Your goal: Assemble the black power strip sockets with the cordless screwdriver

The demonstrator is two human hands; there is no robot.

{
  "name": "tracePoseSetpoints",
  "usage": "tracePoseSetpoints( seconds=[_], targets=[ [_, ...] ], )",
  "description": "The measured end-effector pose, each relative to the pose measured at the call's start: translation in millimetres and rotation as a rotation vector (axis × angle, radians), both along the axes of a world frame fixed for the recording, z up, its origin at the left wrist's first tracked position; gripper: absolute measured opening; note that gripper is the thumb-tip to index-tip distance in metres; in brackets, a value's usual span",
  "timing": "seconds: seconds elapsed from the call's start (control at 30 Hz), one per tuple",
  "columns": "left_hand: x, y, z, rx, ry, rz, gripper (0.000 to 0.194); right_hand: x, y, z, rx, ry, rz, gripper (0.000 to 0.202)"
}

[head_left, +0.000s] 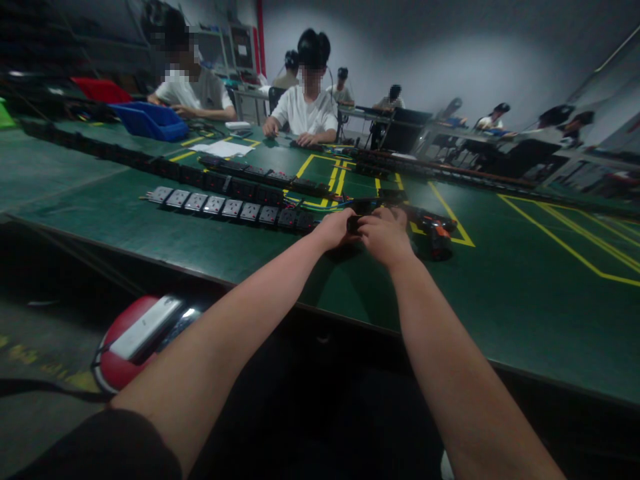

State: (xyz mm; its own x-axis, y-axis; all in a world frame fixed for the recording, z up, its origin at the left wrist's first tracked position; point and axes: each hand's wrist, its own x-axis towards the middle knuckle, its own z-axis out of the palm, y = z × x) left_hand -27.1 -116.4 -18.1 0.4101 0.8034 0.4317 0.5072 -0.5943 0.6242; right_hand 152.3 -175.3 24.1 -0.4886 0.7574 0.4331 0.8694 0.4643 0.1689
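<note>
Both hands meet over the green table (225,250) near its front edge. My left hand (336,229) is closed around the right end of a dark part (353,225), beside a long strip of grey socket modules (231,208). My right hand (385,233) has its fingers curled on the same dark part from the other side. What exactly the part is stays unclear in the dim light. Blue and green wires (305,205) lie just behind my left hand. To the right of my right hand rests a black and orange power tool (441,241).
Behind the strip run longer black strips (190,175). A blue bin (150,121), a red bin (100,90) and white papers (225,148) lie at the back left. A person (307,107) sits across the table. Yellow tape lines mark the tabletop.
</note>
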Motion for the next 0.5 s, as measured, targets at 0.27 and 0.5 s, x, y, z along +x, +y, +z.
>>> tracePoseSetpoints(
  seconds=[0.27, 0.5],
  targets=[
    [0.3, -0.3, 0.4, -0.013, -0.005, 0.003, 0.056, 1.2, -1.1, 1.0, 0.003, 0.031, 0.021, 0.034],
    [0.8, -0.4, -0.2, -0.011, -0.015, 0.016, 0.053, 7.8, -1.4, 6.8, 0.062, 0.227, -0.101, 0.030]
  ],
)
